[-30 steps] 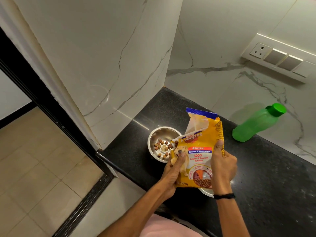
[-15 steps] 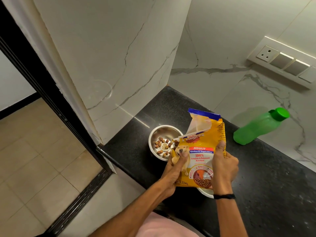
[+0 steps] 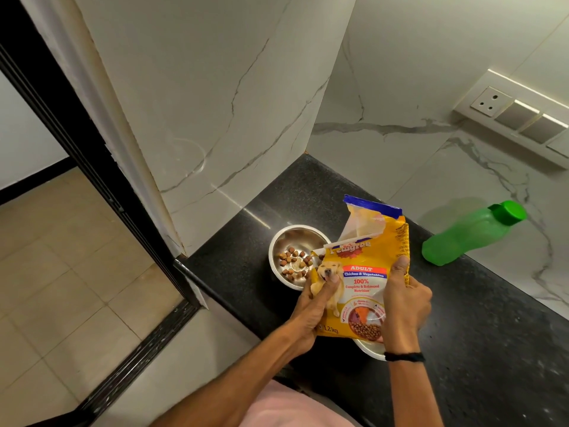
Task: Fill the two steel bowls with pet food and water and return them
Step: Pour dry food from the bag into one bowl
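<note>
Both hands are gripping a yellow pet food bag [image 3: 366,272] above the black counter [image 3: 492,349], near its front edge and toward its left end. The left hand [image 3: 311,309] is wrapping around the bag's lower left side, thumb pressing flat across the printed dog. The right hand [image 3: 403,300] is clasping the right side, thumb lying up along the front and fingers curling behind, out of sight. The bag is standing roughly upright, its long axis running from the front edge toward the back wall, its torn-open blue-trimmed mouth pointing up and away, with a slight lean left.

A steel bowl [image 3: 292,238] holding a scatter of brown kibble [image 3: 292,265] is sitting just left of the bag, close to the counter's left edge. A second steel bowl [image 3: 368,349] is peeking out beneath the bag at the front edge, mostly hidden.

A green bottle [image 3: 471,234] with a green cap is leaning against the back wall, cap pointing up and right, well apart from the bag.
</note>
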